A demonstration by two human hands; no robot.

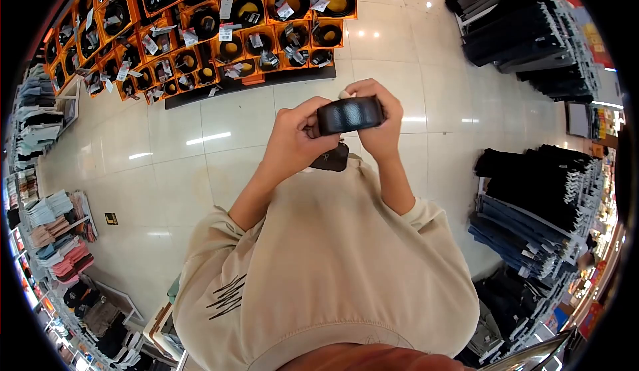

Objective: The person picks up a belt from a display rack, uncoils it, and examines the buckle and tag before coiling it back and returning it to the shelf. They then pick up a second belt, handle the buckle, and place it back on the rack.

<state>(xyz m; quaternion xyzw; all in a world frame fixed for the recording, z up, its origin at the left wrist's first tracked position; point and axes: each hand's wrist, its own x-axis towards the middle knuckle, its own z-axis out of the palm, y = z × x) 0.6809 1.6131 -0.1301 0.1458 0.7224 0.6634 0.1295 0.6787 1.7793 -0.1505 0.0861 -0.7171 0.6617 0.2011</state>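
A coiled black leather belt (351, 116) is held up in front of my chest, its smooth outer side facing me. My left hand (297, 135) grips the coil at its left end, thumb and fingers closed on it. At the other end my right hand (378, 115) is wrapped round it, with fingers curled over the far side. A small dark flat thing (333, 159) with a pale mark shows just below the belt, near my left hand and against my beige top (346, 251).
Ahead stands an orange rack (259, 25) of compartments, holding coiled belts with white tags. Dark trousers hang on a rail (526, 31) at the upper right, with more trousers (526, 218) below. Folded clothes (60, 231) line the left side. Pale tiles (233, 165) cover the floor.
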